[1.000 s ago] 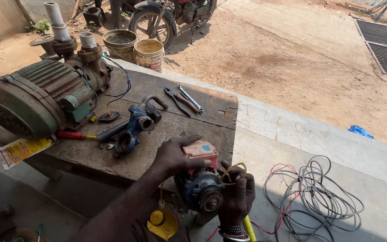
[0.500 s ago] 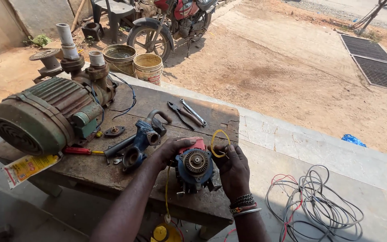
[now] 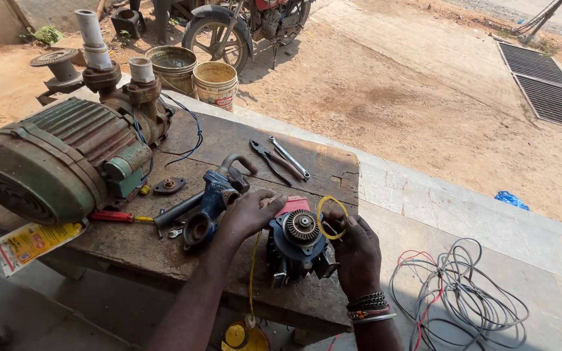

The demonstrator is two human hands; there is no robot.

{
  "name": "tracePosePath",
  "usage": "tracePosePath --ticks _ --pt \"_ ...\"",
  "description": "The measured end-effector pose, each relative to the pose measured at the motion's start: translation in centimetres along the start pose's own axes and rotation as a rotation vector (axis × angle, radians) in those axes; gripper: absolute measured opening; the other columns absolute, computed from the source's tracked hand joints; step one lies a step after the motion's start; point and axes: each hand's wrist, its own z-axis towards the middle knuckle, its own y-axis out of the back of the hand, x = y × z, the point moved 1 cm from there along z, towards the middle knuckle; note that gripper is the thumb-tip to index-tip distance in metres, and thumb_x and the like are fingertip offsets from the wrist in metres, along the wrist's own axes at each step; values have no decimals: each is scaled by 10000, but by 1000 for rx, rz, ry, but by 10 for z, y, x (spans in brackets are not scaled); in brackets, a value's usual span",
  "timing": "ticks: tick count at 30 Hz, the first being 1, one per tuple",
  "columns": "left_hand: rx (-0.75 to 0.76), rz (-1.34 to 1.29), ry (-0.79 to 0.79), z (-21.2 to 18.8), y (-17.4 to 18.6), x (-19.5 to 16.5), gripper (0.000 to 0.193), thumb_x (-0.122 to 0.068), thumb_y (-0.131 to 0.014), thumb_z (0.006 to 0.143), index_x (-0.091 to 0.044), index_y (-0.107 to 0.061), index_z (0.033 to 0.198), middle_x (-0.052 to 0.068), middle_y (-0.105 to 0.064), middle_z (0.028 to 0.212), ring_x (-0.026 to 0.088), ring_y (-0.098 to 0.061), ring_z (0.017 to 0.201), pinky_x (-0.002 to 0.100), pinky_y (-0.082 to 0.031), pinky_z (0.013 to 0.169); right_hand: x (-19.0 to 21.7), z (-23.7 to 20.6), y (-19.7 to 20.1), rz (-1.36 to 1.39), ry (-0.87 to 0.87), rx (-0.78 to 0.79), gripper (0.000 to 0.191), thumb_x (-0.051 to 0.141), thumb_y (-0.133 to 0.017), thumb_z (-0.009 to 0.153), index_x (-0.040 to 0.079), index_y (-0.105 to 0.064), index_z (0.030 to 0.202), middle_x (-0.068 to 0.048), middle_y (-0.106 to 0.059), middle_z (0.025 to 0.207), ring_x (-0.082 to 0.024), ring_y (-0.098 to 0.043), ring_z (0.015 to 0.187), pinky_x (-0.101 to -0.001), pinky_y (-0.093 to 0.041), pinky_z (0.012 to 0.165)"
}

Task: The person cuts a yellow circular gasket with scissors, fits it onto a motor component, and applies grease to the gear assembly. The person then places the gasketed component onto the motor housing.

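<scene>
— Head view: where's the small motor (image 3: 299, 242)?

— Near the counter's (image 3: 333, 170) front edge, upright between both hands. The left hand (image 3: 250, 211) lies curled over its left side, fingers closed on the casing. The right hand (image 3: 357, 250) grips the right side, pinching a yellow wire loop (image 3: 331, 216).

— Anything hidden?

— The motor's base sits behind the fingers. The big green pump (image 3: 53, 162) is cut off at the left.
</scene>
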Motion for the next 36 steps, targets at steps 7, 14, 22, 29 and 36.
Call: tracePosePath --ticks 7,14,22,29,36 --pt "-103 -613 -256 -61 20 -10 434 -370 -640 953 -132 -704 1310 114 -746 1140 237 -742 969 386 -633 807 -2 13 -7 -444 60 131 231 166 -602 976 -1 -651 825 -88 -588 1229 -180 -573 1056 -349 -477 942" --pt "-165 -545 -475 -84 13 -15 400 -313 -689 950 -82 -730 1274 99 -763 1142 231 -711 982 349 -577 897 -5 20 -17 -590 4 90 254 207 -635 958 23 -637 783 -56 -593 1199 -147 -577 1041 -330 -486 922" --pt "-190 -465 -523 -95 8 -11 437 -268 -751 898 -34 -723 1265 159 -700 1213 271 -692 1158 378 -541 994 -4 6 -25 -593 10 17 249 244 -597 999 10 -681 1015 -98 -595 1179 -179 -614 1049 -338 -521 949" --pt "-211 -417 -503 -97 3 -16 517 -300 -807 833 -28 -708 1261 170 -678 1213 296 -685 1153 392 -549 978 1 -9 -28 -781 186 151 353 168 -572 984 29 -619 1305 -90 -568 1341 -194 -600 1206 -346 -524 1005" --pt "-228 -382 -482 -97 -3 -17 533 -313 -808 833 -36 -697 1274 168 -675 1235 307 -666 1196 410 -531 1008 2 -13 -25 -832 212 195 306 147 -580 1018 13 -656 1284 -114 -592 1321 -209 -629 1217 -334 -542 996"
